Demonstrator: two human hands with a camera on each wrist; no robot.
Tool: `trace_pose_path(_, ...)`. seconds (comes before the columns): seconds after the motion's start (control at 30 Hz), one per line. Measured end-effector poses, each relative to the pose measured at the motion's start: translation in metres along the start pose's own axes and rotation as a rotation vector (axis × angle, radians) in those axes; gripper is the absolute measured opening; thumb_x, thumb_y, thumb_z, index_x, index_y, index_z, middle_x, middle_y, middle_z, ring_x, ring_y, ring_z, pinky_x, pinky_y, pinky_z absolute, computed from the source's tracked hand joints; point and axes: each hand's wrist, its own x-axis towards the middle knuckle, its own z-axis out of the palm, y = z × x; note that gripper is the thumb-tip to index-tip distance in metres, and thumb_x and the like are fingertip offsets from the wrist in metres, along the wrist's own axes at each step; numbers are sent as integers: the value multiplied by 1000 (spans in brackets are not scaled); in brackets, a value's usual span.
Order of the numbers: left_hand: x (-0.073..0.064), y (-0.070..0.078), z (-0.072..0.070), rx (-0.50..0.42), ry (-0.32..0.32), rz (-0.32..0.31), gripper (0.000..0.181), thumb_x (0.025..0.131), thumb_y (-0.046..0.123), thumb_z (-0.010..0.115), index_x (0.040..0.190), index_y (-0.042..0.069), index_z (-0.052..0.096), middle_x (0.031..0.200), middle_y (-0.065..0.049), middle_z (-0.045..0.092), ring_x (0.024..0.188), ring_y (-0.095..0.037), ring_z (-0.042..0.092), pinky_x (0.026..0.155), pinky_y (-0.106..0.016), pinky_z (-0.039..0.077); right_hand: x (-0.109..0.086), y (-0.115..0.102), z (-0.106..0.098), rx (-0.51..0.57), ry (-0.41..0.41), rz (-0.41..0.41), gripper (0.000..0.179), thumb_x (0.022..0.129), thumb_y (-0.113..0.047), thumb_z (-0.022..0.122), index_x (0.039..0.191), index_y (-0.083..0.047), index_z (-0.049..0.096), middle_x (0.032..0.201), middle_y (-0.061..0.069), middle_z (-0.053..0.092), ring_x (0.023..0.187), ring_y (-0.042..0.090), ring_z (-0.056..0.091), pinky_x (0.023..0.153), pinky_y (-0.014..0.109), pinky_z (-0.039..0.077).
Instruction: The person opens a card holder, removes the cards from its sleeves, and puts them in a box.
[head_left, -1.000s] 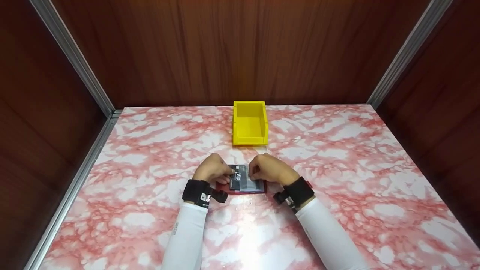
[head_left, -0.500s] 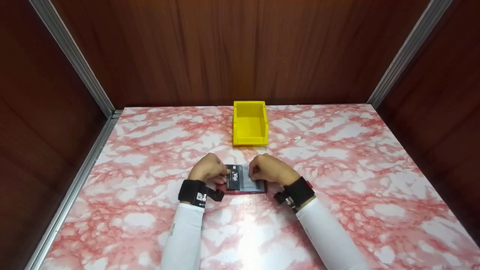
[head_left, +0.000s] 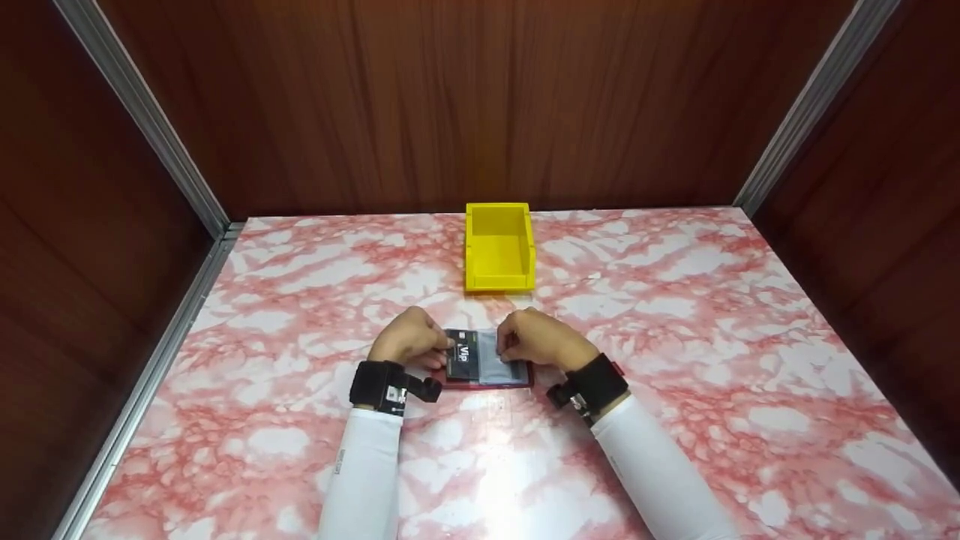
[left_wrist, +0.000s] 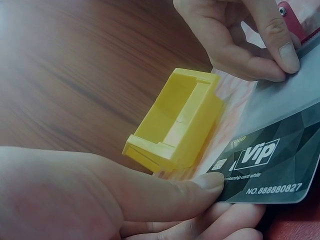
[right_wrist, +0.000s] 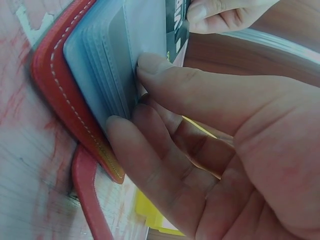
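A red card holder (right_wrist: pixel 52 82) with white stitching lies spread on the table, its clear plastic sleeves (right_wrist: pixel 102 65) fanned in a stack. My left hand (head_left: pixel 411 341) pinches one end of a black Vip card (left_wrist: pixel 277 172), thumb on top and fingers beneath. The card's other end is inside or against a clear sleeve (head_left: pixel 493 366); which one is hard to tell. Opposite, my right hand (head_left: pixel 546 339) pinches the edge of that sleeve between thumb and fingers. A red strap (right_wrist: pixel 90 185) with a snap hangs off the holder beneath the right hand.
Beyond the hands stands a yellow open-front bin (head_left: pixel 500 255), near the back of the pink-and-white marbled table (head_left: pixel 675 307). Brown wood-grain panels (head_left: pixel 480 105) with metal corner strips enclose the back and both sides.
My left hand has moved to the left with the Vip card, so more of the card shows outside the sleeve. The right hand has stayed nearly in place.
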Motion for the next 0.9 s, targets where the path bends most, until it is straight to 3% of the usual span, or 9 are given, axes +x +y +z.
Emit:
trace_pose_path(0.17, -3, 3, -4, 29, -4, 8, 17, 98, 4, 76, 109, -9, 73, 70, -6, 69, 53, -8, 66, 55, -20, 59, -1, 0, -2, -16, -5, 1, 6, 89, -4, 86, 89, -8, 81, 88, 7, 80, 78, 8, 62, 80, 28, 55)
trace_pose_path(0.47, -5, 3, -10, 13, 2, -5, 11, 99, 3, 74, 105, -5, 72, 74, -7, 70, 55, -9, 67, 57, -21, 60, -3, 0, -3, -23, -6, -2, 6, 90, -5, 85, 89, -8, 81, 83, 5, 77, 75, 7, 58, 75, 26, 53)
trace_pose_path(0.67, -4, 3, -14, 50, 22, 0, 10, 100, 6, 74, 105, -3, 72, 78, -7, 71, 57, -9, 68, 60, -22, 62, -4, 0, -3, -30, -2, 8, 7, 90, -4, 85, 88, -9, 81, 84, 5, 77, 75, 9, 59, 75, 27, 53)
trace_pose_path(0.9, -5, 5, -15, 40, 38, 6, 8, 101, 5, 74, 102, -3, 71, 83, -9, 71, 60, -11, 69, 61, -23, 63, -5, -1, -5, -10, -1, 62, 3, 91, -8, 86, 90, -8, 83, 83, 4, 76, 73, 11, 58, 73, 26, 50)
